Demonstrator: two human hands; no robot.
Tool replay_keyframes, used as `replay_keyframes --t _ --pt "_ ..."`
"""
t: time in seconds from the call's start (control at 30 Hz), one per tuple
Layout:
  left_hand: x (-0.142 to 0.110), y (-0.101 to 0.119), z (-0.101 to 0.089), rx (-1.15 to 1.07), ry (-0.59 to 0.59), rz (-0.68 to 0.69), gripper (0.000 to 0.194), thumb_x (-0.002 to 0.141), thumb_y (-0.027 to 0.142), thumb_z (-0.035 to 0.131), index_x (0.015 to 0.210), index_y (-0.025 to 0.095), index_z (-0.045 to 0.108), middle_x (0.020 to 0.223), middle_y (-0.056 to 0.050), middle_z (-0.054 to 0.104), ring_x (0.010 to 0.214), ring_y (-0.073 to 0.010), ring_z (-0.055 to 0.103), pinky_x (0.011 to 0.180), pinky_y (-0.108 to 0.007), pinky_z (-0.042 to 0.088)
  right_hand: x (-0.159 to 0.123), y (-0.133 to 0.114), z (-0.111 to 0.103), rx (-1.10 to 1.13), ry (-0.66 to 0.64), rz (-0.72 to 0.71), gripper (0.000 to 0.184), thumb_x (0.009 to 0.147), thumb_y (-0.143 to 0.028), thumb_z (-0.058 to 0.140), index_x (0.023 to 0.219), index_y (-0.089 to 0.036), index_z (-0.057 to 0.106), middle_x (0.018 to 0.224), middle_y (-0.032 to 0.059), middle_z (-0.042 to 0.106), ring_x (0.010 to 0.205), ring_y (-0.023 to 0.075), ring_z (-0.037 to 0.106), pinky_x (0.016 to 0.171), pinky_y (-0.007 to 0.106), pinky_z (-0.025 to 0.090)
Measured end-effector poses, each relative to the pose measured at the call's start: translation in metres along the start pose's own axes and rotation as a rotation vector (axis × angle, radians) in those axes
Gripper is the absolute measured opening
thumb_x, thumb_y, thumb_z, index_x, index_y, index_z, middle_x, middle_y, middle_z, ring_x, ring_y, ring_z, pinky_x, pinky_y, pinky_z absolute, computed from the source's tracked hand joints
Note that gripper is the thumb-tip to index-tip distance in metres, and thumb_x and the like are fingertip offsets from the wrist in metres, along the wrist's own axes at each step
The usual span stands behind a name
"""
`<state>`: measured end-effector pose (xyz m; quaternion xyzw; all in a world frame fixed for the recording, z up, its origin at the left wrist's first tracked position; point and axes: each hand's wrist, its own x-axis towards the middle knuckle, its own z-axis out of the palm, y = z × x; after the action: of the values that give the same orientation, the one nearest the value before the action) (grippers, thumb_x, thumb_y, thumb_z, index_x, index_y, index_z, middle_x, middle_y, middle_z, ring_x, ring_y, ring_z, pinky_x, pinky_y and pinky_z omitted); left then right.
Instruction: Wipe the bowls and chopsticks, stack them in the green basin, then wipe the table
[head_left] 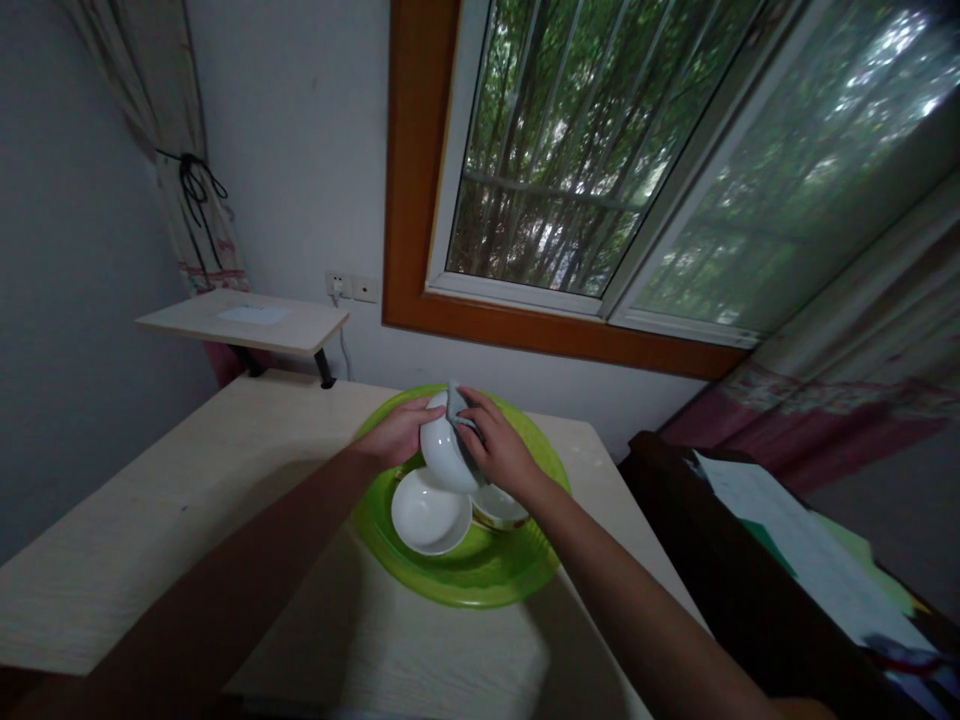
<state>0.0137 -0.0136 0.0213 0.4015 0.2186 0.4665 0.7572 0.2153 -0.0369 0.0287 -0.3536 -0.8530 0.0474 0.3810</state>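
Observation:
Over a green basin (480, 590), my left hand (399, 432) grips the left side of a white bowl (444, 455), which is tilted on its side. My right hand (491, 440) is closed on a grey cloth (454, 402) and presses it against the bowl's upper rim. Below, a second white bowl (431, 512) lies in the basin with its opening facing up. Beside it sits another bowl (501, 508) with a coloured band, partly hidden by my right hand and wrist.
The basin stands on a pale wooden table (300, 600). A small raised shelf (300, 330) with a paper on it is at the back left. Behind are wall sockets (351, 287) and a barred window (570, 150). Papers (795, 540) lie on dark furniture at the right.

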Motion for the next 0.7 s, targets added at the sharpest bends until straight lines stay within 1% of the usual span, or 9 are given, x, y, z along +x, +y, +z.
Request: replay_keyframes --t 0.1,0.2,0.27,0.37,0.53,0.6,0.7 --pt "-0.003 -0.003 -0.011 0.02 -0.016 -0.014 0.031 0.078 0.021 0.081 0.108 0.012 0.075 0.103 -0.013 0.076 0.089 -0.0214 0.069 0.085 -0.032 0.051 0.004 0.0 0.006 -0.03 -0.055 -0.054 0.033 0.102 -0.022 0.049 0.134 -0.02 0.06 0.153 0.0135 0.054 0.148 0.0252 0.044 0.122 0.052 0.039" --pt "-0.004 -0.007 -0.022 0.045 0.004 -0.031 0.033 0.078 0.023 0.082 0.109 0.014 0.075 0.102 -0.011 0.075 0.088 -0.0214 0.068 0.085 -0.032 0.05 0.007 0.005 0.008 -0.095 -0.082 -0.076 0.047 0.101 -0.017 0.047 0.147 -0.019 0.051 0.155 0.0133 0.052 0.148 0.0247 0.043 0.123 0.052 0.037" --pt "-0.005 -0.009 -0.025 0.057 0.02 -0.036 0.036 0.077 0.024 0.083 0.11 0.015 0.075 0.101 -0.011 0.076 0.086 -0.0216 0.068 0.083 -0.033 0.05 0.008 0.009 0.006 -0.129 -0.086 -0.061 0.049 0.1 -0.016 0.046 0.148 -0.021 0.051 0.157 0.0121 0.05 0.148 0.0248 0.044 0.124 0.052 0.036" --pt "-0.006 -0.008 -0.025 0.068 0.018 -0.038 0.039 0.075 0.026 0.084 0.112 0.015 0.075 0.102 -0.012 0.076 0.086 -0.024 0.069 0.083 -0.035 0.05 0.007 0.014 0.002 -0.158 -0.079 0.016 0.05 0.099 -0.015 0.045 0.148 -0.02 0.053 0.157 0.0114 0.05 0.145 0.024 0.047 0.123 0.049 0.037" --pt "-0.009 -0.006 -0.02 0.069 0.017 -0.016 0.034 0.074 0.027 0.085 0.104 0.015 0.076 0.098 -0.013 0.076 0.085 -0.0256 0.07 0.079 -0.035 0.05 0.007 0.018 -0.001 -0.143 -0.048 0.17 0.047 0.101 -0.02 0.04 0.145 -0.017 0.056 0.146 0.0142 0.061 0.135 0.0238 0.057 0.119 0.047 0.042" --pt "-0.009 -0.006 -0.02 0.065 0.016 -0.016 0.034 0.073 0.028 0.085 0.103 0.015 0.076 0.096 -0.013 0.076 0.084 -0.0256 0.07 0.079 -0.035 0.05 0.009 0.019 0.0 -0.132 -0.033 0.185 0.045 0.102 -0.022 0.04 0.144 -0.017 0.058 0.144 0.014 0.063 0.134 0.0237 0.058 0.118 0.046 0.043" --pt "-0.009 -0.007 -0.021 0.052 0.015 -0.026 0.038 0.073 0.028 0.085 0.106 0.014 0.075 0.096 -0.013 0.076 0.084 -0.0245 0.07 0.08 -0.034 0.051 0.014 0.015 0.004 -0.131 -0.039 0.13 0.045 0.101 -0.02 0.041 0.142 -0.017 0.059 0.145 0.0132 0.061 0.136 0.0228 0.055 0.119 0.045 0.041"
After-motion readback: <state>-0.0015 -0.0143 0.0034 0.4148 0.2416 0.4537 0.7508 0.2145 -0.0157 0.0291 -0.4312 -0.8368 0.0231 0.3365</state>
